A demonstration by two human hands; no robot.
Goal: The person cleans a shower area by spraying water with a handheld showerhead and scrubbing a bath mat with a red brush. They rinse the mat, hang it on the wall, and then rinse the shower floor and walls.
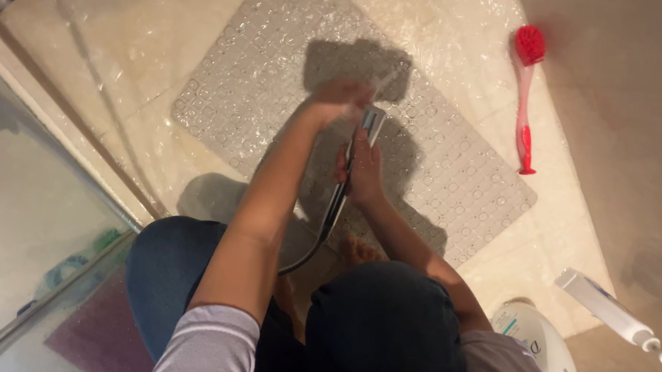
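Seen from overhead, a person crouches on a wet tiled shower floor (156,30), knees in dark trousers and grey sleeves nearest the camera. Just beyond the knees, the right hand (364,173) is closed around the handle of a chrome shower head (355,160), whose grey hose (316,239) curves back toward the body. The handle's long axis runs almost straight away from the person, tilted slightly right, with the spray end farthest out. The left hand (333,98) sits at that far end, just left of the head; it is blurred, so whether its grip is open or closed on anything cannot be told. The right hand is the nearer of the two to the handle's middle. Both hands hang over a clear bubble-textured bath mat (466,186) lying flat on the floor. To the right, near the person's side, stand a white pump bottle (535,341) and a white tube (614,312). Farther off, past the mat's right edge, a red long-handled brush (525,92) lies on the tiles.
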